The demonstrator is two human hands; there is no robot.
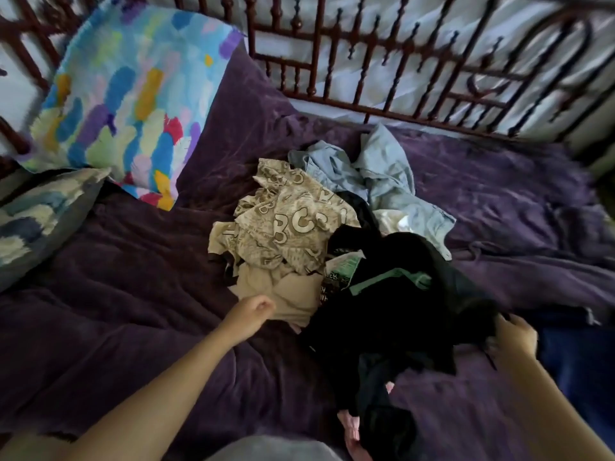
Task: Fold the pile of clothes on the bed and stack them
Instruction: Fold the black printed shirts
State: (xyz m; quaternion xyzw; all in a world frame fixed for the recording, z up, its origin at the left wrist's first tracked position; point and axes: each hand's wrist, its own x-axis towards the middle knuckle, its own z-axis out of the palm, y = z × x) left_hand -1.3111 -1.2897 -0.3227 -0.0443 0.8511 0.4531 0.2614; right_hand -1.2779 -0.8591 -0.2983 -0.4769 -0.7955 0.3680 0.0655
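Observation:
A loose pile of clothes lies in the middle of the purple bed (133, 294). It holds a beige garment printed with letters (286, 227), a crumpled light blue shirt (382, 174) behind it, and a black garment with green print (399, 301) at the front right. My right hand (514, 334) grips the right edge of the black garment. With fingers loosely curled, my left hand (251, 314) hovers at the near edge of the beige garment and holds nothing that I can see. A pink item (349, 424) peeks out under the black cloth.
A colourful pillow (133, 88) leans at the back left, with a blue-grey patterned pillow (36, 214) in front of it. A dark red metal bed rail (399, 61) runs along the back. A dark blue cloth (579, 361) lies at the right edge.

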